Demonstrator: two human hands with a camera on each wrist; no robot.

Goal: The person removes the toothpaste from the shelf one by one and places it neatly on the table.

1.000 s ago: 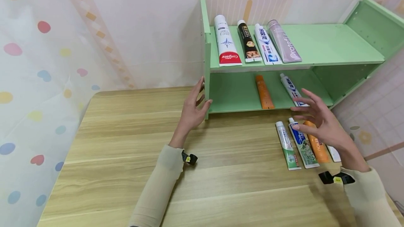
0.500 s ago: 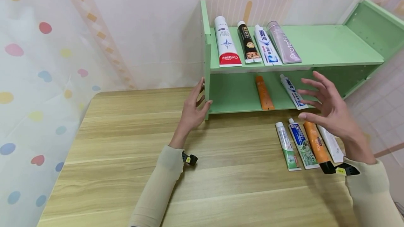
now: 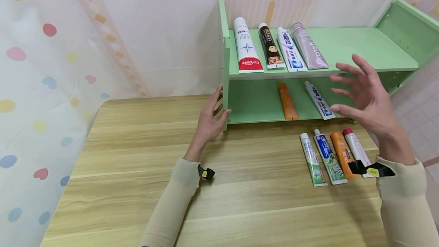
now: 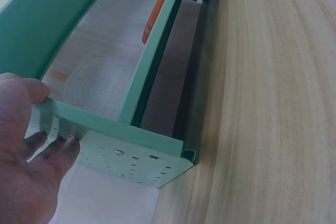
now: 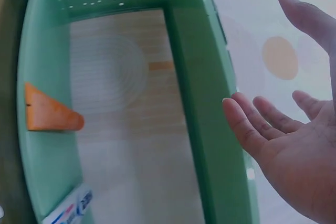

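Observation:
My left hand (image 3: 210, 117) holds the left side panel of a green two-tier shelf (image 3: 225, 87); in the left wrist view its thumb lies over the panel's edge and its fingertips (image 4: 71, 142) touch the outer face. My right hand (image 3: 372, 102), fingers spread and nothing in it, hovers before the shelf's right part. The upper tier bears a Colgate toothpaste tube (image 3: 247, 45), a black tube (image 3: 271, 45), a white-and-blue tube (image 3: 290, 48) and a mauve tube (image 3: 308, 45). On the lower tier lie an orange tube (image 3: 288, 100) and another white-and-blue tube (image 3: 319, 100).
On the wooden table (image 3: 137, 144), right of centre, a row of tubes lies before the shelf: a green-and-white tube (image 3: 313, 159), a blue-and-green tube (image 3: 330, 157), an orange tube (image 3: 339, 146) and a white tube with a red cap (image 3: 356, 146). A patterned curtain (image 3: 164, 29) hangs behind.
My right hand has risen and moved right, from near the lower tier's white-and-blue tube up toward the upper tier's front edge. The left hand has stayed on the side panel.

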